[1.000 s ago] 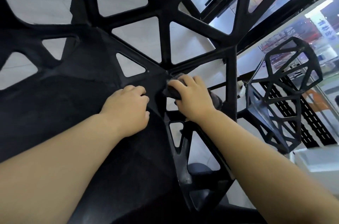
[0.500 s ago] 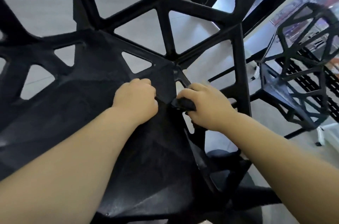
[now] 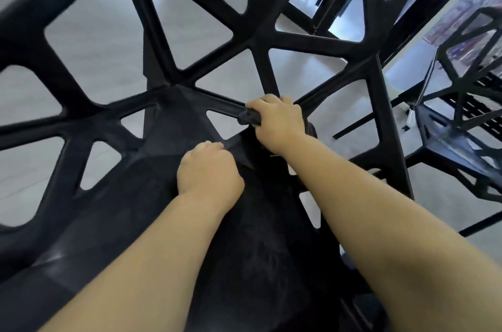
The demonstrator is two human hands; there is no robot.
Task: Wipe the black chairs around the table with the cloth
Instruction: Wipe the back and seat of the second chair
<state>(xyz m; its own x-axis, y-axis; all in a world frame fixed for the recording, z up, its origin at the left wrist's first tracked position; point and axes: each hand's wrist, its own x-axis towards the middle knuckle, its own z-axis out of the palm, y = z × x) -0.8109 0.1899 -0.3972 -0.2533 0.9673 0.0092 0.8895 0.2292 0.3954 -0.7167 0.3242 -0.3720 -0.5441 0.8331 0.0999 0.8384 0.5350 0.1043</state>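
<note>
A black chair (image 3: 152, 195) with a web of triangular openings fills the view from above. My right hand (image 3: 279, 121) grips a dark cloth (image 3: 248, 117) and presses it on a strut where the seat meets the backrest. Only a small dark edge of the cloth shows past my fingers, and a bit more shows beside the wrist. My left hand (image 3: 209, 171) lies on the seat just in front of that strut, fingers curled into a fist with nothing seen in it.
A second black chair (image 3: 459, 141) of the same lattice design stands to the right. Pale grey floor (image 3: 100, 40) shows through the openings. Black window frames and glass (image 3: 345, 5) run along the upper right.
My right hand with the cloth has slid up and left along the strut at the seat's back. My left hand has dropped lower on the seat. The view has shifted.
</note>
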